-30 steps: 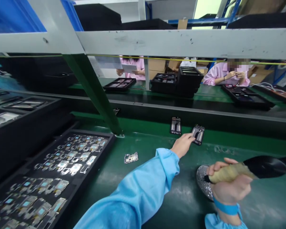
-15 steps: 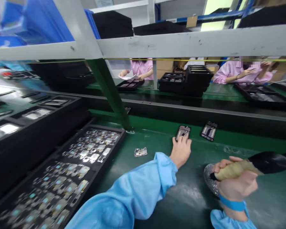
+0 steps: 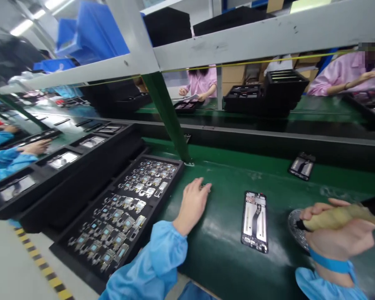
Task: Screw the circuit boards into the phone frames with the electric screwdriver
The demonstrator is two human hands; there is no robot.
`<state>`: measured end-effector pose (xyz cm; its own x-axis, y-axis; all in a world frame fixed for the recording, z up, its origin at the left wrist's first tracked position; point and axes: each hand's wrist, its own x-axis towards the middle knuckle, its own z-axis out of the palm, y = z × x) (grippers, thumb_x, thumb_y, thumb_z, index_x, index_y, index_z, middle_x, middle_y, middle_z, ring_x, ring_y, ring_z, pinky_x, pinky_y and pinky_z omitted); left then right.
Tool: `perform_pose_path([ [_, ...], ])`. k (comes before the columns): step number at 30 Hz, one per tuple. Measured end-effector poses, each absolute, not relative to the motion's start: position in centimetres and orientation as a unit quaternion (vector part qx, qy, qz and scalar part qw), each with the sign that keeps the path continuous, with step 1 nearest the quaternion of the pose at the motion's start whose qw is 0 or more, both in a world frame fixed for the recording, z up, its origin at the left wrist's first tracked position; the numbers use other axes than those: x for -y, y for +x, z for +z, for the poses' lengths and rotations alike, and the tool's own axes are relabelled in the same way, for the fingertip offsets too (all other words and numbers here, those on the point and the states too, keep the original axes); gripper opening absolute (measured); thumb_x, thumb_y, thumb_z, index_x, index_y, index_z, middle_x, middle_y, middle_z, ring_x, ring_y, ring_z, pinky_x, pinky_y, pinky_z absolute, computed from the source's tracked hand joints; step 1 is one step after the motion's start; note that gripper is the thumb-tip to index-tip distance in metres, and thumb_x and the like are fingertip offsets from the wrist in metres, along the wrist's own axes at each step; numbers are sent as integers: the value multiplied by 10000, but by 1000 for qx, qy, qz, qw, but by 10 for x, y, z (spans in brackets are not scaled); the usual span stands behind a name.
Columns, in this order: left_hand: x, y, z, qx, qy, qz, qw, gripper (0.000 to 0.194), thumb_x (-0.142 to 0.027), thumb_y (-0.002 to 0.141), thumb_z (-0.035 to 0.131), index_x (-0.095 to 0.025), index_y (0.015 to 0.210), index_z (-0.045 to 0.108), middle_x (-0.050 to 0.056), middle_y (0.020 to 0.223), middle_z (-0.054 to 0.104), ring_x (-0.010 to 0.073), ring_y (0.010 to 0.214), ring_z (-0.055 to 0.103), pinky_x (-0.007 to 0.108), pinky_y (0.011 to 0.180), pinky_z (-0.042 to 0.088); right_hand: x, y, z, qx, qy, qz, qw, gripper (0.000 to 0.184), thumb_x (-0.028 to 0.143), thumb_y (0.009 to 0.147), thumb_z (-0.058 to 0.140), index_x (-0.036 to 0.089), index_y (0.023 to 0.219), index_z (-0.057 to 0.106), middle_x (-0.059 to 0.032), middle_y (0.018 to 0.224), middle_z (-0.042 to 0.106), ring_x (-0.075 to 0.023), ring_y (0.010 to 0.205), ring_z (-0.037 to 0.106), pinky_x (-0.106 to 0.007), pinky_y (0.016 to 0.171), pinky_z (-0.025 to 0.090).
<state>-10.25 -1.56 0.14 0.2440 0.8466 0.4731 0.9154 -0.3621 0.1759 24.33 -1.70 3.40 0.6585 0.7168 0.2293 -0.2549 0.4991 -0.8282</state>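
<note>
My left hand (image 3: 192, 204) lies on the green bench top with its fingers closed over a small metal part (image 3: 206, 189) beside the black tray (image 3: 81, 254) of small components. A phone frame (image 3: 255, 221) lies flat on the bench between my hands. My right hand (image 3: 334, 233) is wrapped round the tape-bound handle of a black tool (image 3: 337, 216), held over a round perforated metal dish (image 3: 295, 227). A second phone frame (image 3: 301, 166) lies farther back, near the conveyor edge.
A green post (image 3: 167, 116) rises from the bench behind the tray. Deep black trays (image 3: 50, 166) with phone screens stand at the left, where a co-worker's blue sleeves (image 3: 0, 154) reach in. Across the conveyor sit people in pink (image 3: 203, 81) and stacked black trays (image 3: 268, 93).
My left hand pulled one phone frame from the back of the bench toward me, let it go, and moved left onto the small metal part. The view swung left.
</note>
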Motion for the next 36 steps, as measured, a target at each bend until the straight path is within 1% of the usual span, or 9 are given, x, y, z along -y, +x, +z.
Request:
perform_pose_path([
  [2,7,-121,-5,593,-769,-217,104,355,-188,1098,466,-241,1376,679,151,1362,677,295,1253,660,501,1022,564,15,239,39,323,-412,232,820,597,811,838,568,230,905,684,-34,599,536,-204,429,520,-360,360,428],
  [6,2,-114,-7,576,-799,-158,73,305,-265,1102,545,-279,1368,694,118,1276,707,271,1081,712,432,931,601,13,237,43,315,-430,197,823,686,873,769,624,197,880,663,-14,555,545,-204,380,507,-361,332,424],
  [13,-23,-37,5,404,-889,-215,3,258,-293,1099,592,-251,1341,669,90,1374,667,258,1232,651,405,991,565,14,237,44,322,-428,208,818,675,861,804,608,193,900,638,3,551,536,-189,375,491,-341,339,420],
  [18,-44,-3,1,342,-913,-217,43,230,-287,1072,650,-222,1287,701,95,1343,695,256,1213,660,396,968,534,12,238,40,335,-433,196,814,659,853,852,539,203,914,627,16,551,539,-192,363,479,-336,343,401],
  [25,-48,0,-5,299,-919,-240,92,195,-263,1079,626,-202,1230,733,98,1324,728,249,1165,685,396,937,502,12,239,39,330,-434,193,816,634,830,870,533,206,914,633,12,547,535,-193,364,483,-342,338,406],
  [28,-47,-1,-9,305,-912,-268,60,190,-317,1089,628,-223,1191,757,67,1307,748,235,1154,697,386,943,499,11,238,42,327,-431,193,819,640,843,838,569,209,895,635,11,538,535,-196,362,486,-346,337,411],
  [31,-45,-3,-12,302,-911,-281,-12,238,-402,1104,608,-246,1169,775,40,1312,758,207,1161,707,364,977,497,11,237,43,324,-435,187,819,670,873,814,573,210,891,634,13,530,529,-196,356,480,-350,335,412],
  [33,-44,-3,-11,289,-918,-266,-54,270,-421,1121,571,-258,1195,774,32,1351,746,189,1192,702,351,1001,490,11,238,43,322,-440,194,816,677,881,803,575,213,895,631,13,532,531,-196,362,483,-349,335,413],
  [36,-42,-2,-11,283,-925,-248,-60,299,-419,1140,526,-276,1257,760,24,1389,729,189,1231,688,354,1010,486,11,238,42,322,-443,200,812,688,893,796,573,217,905,634,15,542,531,-191,366,477,-349,336,409],
])
